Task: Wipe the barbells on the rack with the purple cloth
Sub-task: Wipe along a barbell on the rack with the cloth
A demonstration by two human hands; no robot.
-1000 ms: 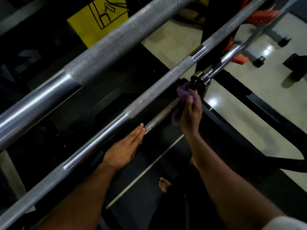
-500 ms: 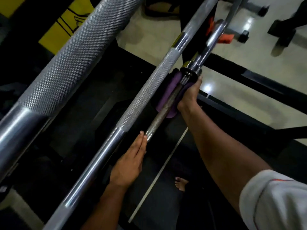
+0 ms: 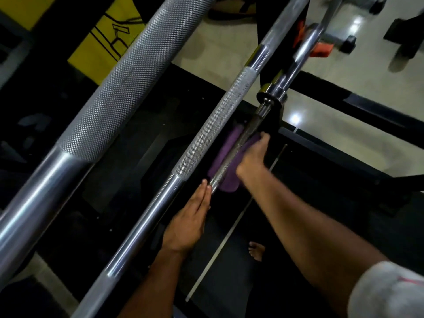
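Bare foot (image 3: 257, 250) on dark floor, nearest. Left hand (image 3: 188, 222) flat, fingers straight, tips touching low bar (image 3: 231, 162) beside mid bar (image 3: 202, 143). Right hand (image 3: 252, 157) gripping cloth (image 3: 226, 154), wrapped under and around low bar below its collar (image 3: 271, 96). Top bar (image 3: 119, 88) leftmost. Rack upright behind collar, mostly hidden.

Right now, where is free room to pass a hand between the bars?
The wide gap between the thick bar and the middle bar is free. It is crowded where the right hand holds the purple cloth on the thin bar, left hand beside.
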